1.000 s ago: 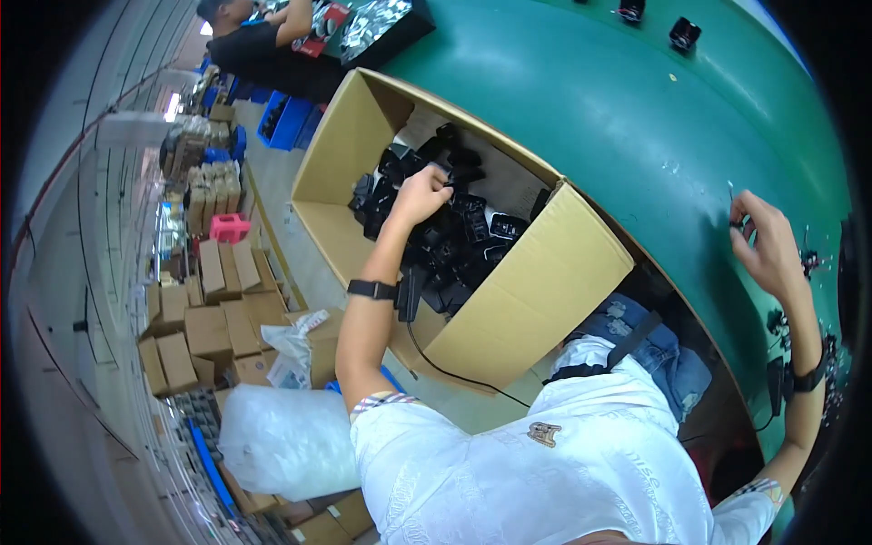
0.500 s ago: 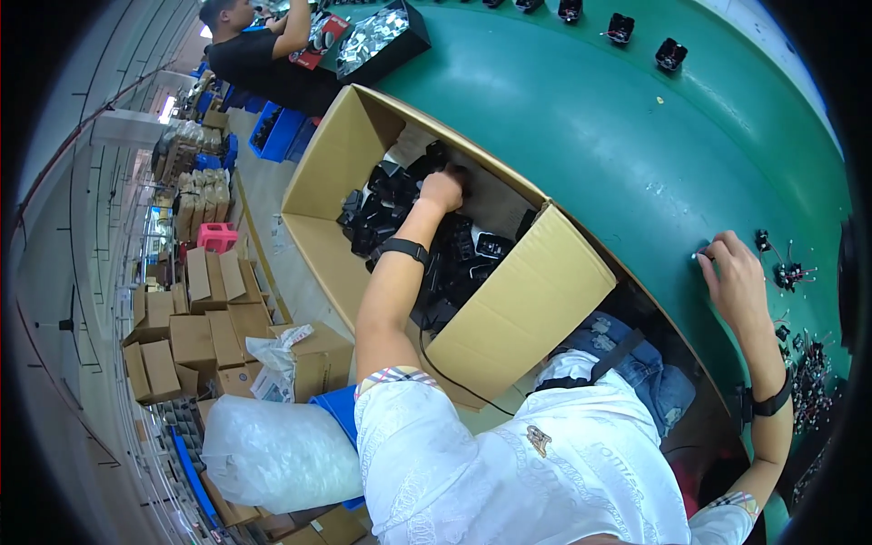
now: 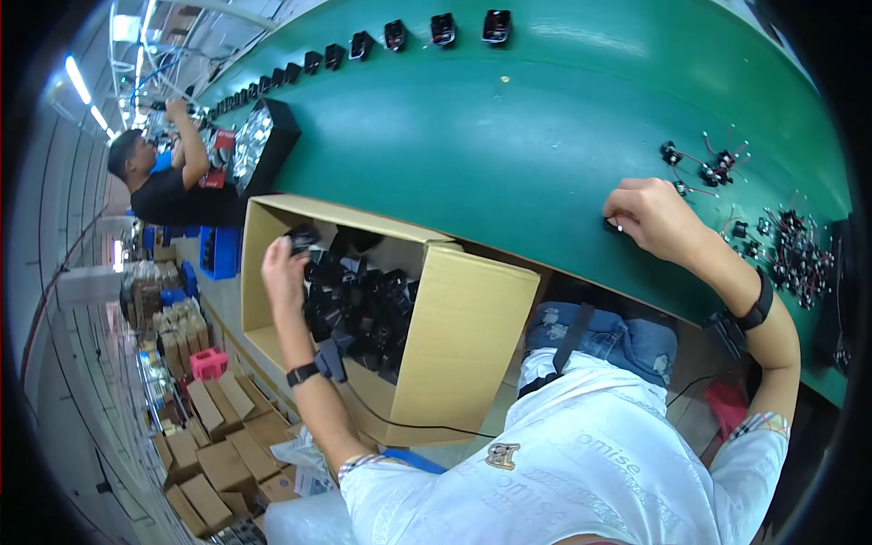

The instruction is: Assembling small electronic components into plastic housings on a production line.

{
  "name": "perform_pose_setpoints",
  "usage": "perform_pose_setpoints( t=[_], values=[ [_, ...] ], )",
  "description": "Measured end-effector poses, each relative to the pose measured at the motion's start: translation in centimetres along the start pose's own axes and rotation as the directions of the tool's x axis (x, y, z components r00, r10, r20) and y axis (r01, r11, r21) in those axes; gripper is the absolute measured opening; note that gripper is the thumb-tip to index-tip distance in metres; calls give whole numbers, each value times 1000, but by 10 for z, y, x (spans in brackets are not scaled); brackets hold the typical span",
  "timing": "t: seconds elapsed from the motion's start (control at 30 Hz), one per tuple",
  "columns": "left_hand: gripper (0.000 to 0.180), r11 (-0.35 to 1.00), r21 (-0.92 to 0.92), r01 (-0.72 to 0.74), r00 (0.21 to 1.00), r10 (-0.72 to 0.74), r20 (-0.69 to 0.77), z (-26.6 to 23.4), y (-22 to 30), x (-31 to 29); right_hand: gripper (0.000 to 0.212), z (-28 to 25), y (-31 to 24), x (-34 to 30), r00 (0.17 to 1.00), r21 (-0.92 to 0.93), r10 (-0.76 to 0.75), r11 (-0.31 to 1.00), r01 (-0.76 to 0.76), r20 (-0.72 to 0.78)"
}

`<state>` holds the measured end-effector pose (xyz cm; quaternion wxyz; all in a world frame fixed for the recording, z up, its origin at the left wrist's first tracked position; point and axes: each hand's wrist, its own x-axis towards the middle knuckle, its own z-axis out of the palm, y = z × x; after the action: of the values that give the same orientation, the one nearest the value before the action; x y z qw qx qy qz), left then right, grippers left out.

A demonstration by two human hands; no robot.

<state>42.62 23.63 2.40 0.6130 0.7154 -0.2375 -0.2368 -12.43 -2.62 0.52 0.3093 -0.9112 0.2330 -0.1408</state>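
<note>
My left hand (image 3: 283, 274) is raised over the open cardboard box (image 3: 468, 341), its fingers closed on a black plastic housing (image 3: 303, 238). Below it, the box holds a heap of similar black plastic parts (image 3: 363, 304). Over the green table (image 3: 436, 154), my right hand (image 3: 658, 218) pinches a small black component with a white tip (image 3: 614, 226). Just beyond that hand lie several small black components with red and black wires (image 3: 719, 169). A larger pile of these wired parts (image 3: 799, 259) sits at the right, beside my right forearm.
Black housings (image 3: 442, 29) stand in a long row along the table's far side. A co-worker (image 3: 168, 186) in a dark top is at the far left, near a black bin of shiny pieces (image 3: 263, 145). Cardboard boxes (image 3: 227, 463) and a pink stool (image 3: 208, 363) are on the floor.
My left hand has come up out of the heap with a black housing and moved toward the box's far left side. My right hand keeps its pinch near the table edge. The view has turned.
</note>
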Motion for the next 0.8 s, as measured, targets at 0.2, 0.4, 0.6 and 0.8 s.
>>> perform_pose_setpoints(
  t=[0.2, 0.4, 0.6, 0.8],
  values=[
    [29, 850, -523, -66, 965, 188, 184, 24, 69, -16, 9, 3, -1, 1, 999, -95, -40, 995, 39, -6],
    [37, 648, -673, 356, 728, 259, 634, 186, 102, -26, 10, -16, -21, 16, 982, -176, -144, 977, 122, -121],
    [13, 805, -459, 375, 477, 257, 840, 338, 116, -63, 13, -56, -65, 40, 859, 92, -106, 980, 175, -502],
    [17, 812, -469, 348, 507, 258, 823, 371, 104, -88, 9, -56, -51, 46, 795, 215, -82, 941, 261, -602]
  ],
)
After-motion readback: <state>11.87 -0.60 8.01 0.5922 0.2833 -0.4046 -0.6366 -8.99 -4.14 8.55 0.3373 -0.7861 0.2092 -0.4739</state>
